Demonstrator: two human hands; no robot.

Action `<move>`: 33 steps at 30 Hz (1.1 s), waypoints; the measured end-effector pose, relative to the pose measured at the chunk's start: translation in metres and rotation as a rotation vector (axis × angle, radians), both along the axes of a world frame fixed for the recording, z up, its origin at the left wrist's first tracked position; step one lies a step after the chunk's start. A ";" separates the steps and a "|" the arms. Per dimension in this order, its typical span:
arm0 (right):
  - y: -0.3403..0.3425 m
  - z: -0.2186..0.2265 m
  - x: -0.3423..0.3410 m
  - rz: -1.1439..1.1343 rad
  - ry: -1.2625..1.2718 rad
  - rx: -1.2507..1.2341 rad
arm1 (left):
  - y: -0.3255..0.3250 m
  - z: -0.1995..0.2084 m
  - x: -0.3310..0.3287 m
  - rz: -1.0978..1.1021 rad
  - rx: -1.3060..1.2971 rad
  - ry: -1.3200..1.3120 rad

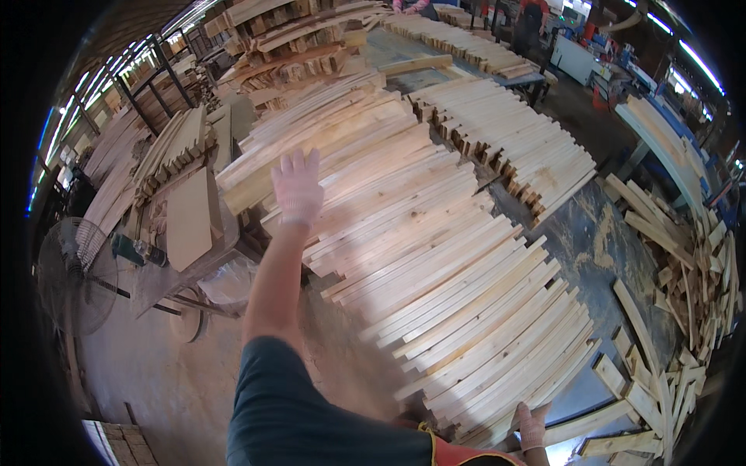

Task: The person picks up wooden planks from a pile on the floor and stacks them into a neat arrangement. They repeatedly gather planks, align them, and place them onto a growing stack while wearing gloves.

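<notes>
My left hand [298, 186], in a pale knit glove, is stretched out with fingers apart over the far left part of a long row of light wooden strips [404, 210]. Its palm is toward the wood near a wider board [249, 186]; firm contact cannot be made out. At the near right end of the row, my right hand [532, 427], also gloved, is beside the edge of the last strips [505, 388]. Its fingers are partly hidden, so whether they grip a strip is unclear. The strips lie side by side with uneven ends.
A second row of strips [513, 140] lies beyond, on the dark table [598, 241]. Offcuts [684, 272] are heaped at right. Left are a fan [74, 272] and a bench with a flat panel [190, 221]. Stacked timber [287, 54] and another person [532, 19] are farther back.
</notes>
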State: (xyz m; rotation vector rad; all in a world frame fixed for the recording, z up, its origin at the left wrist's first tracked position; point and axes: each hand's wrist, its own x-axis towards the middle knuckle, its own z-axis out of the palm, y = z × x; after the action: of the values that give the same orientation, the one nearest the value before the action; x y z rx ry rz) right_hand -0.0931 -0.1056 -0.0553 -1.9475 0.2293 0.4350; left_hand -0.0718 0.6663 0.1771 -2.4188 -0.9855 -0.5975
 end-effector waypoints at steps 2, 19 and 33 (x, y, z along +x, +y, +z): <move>0.015 0.034 0.003 -0.004 0.089 0.041 | -0.058 -0.027 -0.014 -0.134 -0.138 -0.209; -0.049 0.027 0.033 0.168 -0.062 -0.086 | -0.422 -0.249 -0.193 0.420 -2.529 -1.026; -0.115 0.066 0.135 0.197 0.268 -0.125 | -0.500 -0.173 -0.069 -0.305 -2.458 -0.237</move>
State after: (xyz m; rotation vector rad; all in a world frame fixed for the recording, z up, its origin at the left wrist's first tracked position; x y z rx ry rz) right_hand 0.0415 -0.2209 0.0109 -2.0399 0.2411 0.8306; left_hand -0.1410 0.1660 0.0039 -4.3949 -2.0077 1.3516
